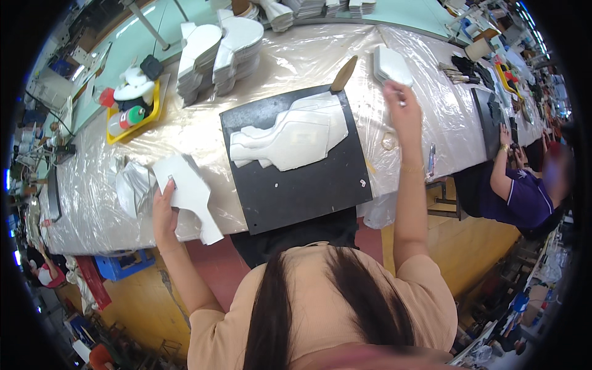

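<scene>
My left hand grips a stack of white cut pieces with a curved, notched outline, holding it at the table's near edge. At the far right, my right hand has its fingers curled beside the near end of a small stack of white rounded pieces. A small shiny spot shows between those fingers, too small to name. Between my hands lies a black board with several overlapping white cut pieces on it. A brown wooden tool with a flat, pointed blade rests at the board's far right corner.
Tall stacks of white pieces stand at the back left, beside a yellow tray holding a green-capped bottle. Plastic sheeting covers the table. A co-worker in purple sits at the right. A pen-like tool lies near my right forearm.
</scene>
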{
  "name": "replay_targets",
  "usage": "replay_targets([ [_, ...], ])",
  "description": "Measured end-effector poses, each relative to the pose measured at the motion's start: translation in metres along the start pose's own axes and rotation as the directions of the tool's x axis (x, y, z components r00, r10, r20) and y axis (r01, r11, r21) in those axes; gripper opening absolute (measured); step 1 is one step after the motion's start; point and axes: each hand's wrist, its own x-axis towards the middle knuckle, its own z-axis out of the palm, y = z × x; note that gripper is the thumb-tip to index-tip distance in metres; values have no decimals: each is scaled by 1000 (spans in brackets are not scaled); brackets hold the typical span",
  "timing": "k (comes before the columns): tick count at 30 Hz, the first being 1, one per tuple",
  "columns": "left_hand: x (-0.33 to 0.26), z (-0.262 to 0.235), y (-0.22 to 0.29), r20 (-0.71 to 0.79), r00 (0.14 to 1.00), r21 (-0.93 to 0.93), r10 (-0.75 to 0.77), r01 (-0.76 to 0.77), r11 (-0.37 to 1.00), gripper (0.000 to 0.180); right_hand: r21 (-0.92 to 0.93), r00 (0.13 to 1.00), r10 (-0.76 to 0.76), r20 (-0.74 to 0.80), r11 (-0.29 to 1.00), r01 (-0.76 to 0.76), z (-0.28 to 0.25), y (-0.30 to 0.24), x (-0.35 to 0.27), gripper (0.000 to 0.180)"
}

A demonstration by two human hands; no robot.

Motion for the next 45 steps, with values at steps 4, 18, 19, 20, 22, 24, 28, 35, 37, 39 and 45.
replay_targets([
  [4,22,-19,-13,-52,998,368,-28,45,929,44,-215,967,164,-196,955,-206,-31,92,72,58],
  [18,27,-21,-24,-128,970,626,206,-82,776,41,-4,783,617,74,786,-619,-27,127,133,70],
  [19,28,-22,-25,-115,968,643,224,-99,760,40,-9,763,639,96,767,-641,-28,127,134,68],
  [20,29,-23,-26,-103,966,646,238,-117,754,40,-3,737,665,121,743,-669,-29,128,136,67],
  [22,31,-24,-28,-95,964,672,248,-122,731,40,22,749,651,128,753,-658,-29,130,139,65],
  [24,32,-27,-30,-118,968,705,224,-77,705,41,32,755,641,137,759,-650,-26,132,141,63],
  [28,32,-27,-36,-72,941,719,332,-182,671,49,162,781,606,151,764,-624,-19,130,139,63],
  [35,-4,-11,-18,-86,854,908,513,-145,394,59,351,860,510,-10,807,-475,-28,102,115,64],
  [37,-19,2,-1,-88,841,889,534,-176,423,57,490,880,475,-31,774,-401,-36,86,103,63],
  [39,-33,22,14,-95,816,848,570,-233,476,53,664,905,424,-37,687,-295,-51,64,84,63],
  [45,-60,136,20,254,799,440,545,-597,670,46,884,959,284,22,442,-151,-58,-20,4,61],
])
